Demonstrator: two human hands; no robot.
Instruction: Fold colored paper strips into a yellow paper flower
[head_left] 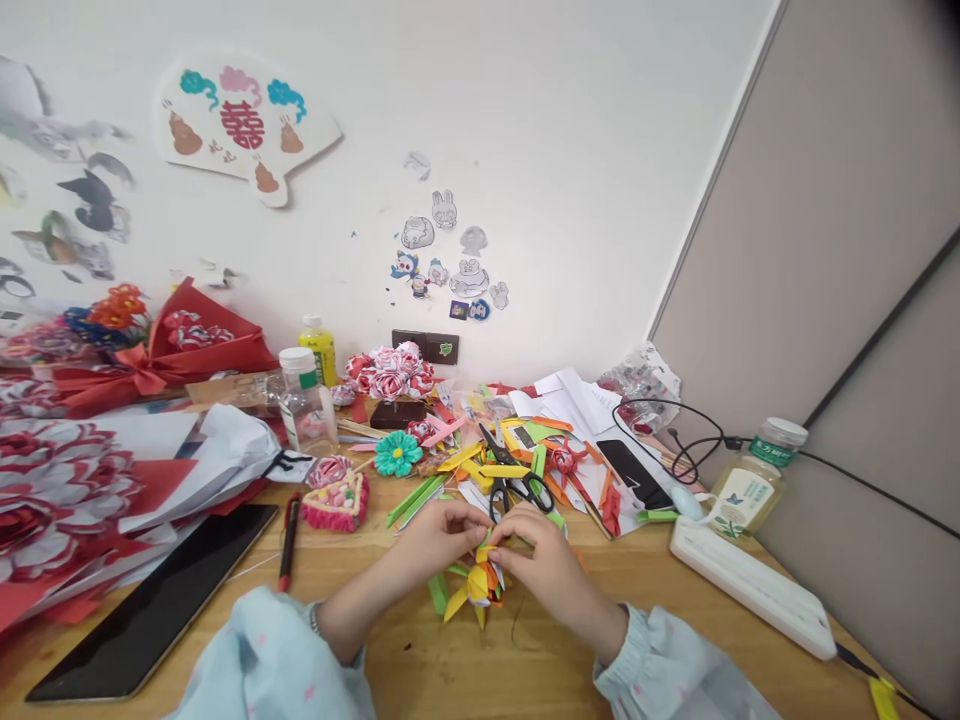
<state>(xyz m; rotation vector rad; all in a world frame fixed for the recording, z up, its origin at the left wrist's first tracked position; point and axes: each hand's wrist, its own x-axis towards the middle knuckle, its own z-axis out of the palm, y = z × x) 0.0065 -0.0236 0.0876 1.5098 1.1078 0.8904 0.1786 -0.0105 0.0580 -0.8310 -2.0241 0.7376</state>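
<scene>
Both hands meet over the wooden table at the lower middle, gripping a folded paper flower (pixel 478 590) in yellow, orange, white and green. My left hand (pixel 442 535) pinches its upper edge with thumb and forefinger. From the other side, the fingertips of my right hand (pixel 538 548) are closed on the same upper part. The flower's yellow points hang down below my fingers, and my hands partly cover its top. Just beyond my fingers lie black-handled scissors (pixel 517 485). Strips of folded green paper (pixel 415 500) and yellow paper (pixel 502 471) are heaped around them.
On the left are a tablet (pixel 157 605), a pen (pixel 289 540), a heart-shaped box (pixel 335 503) and red-white paper flowers (pixel 60 500). A clear bottle (pixel 306 405) stands behind. To the right are a phone (pixel 634 474), a power strip (pixel 750 585) and another bottle (pixel 750 490).
</scene>
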